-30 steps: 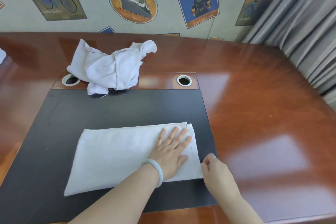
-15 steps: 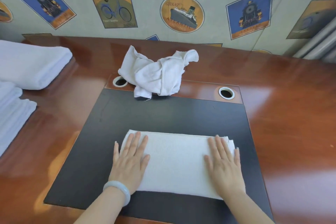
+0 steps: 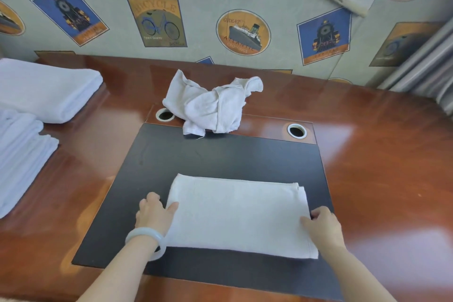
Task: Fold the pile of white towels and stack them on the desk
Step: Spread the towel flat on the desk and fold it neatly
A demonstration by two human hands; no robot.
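Towel [image 3: 239,216] lies lengthwise left-right — left hand [image 3: 153,213] and right hand [image 3: 323,225] grip its ends.

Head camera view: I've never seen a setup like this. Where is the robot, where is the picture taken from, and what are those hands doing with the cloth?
There is no robot here. A person wears one wide-angle camera on the head, and it looks down at their own two hands. The left hand, with a pale bracelet on its wrist, and the right hand each pinch a short edge of a folded white towel. It lies on a black mat on the wooden desk. Behind it lies a crumpled towel, not yet folded. At the far left lie stacked towels, already folded.
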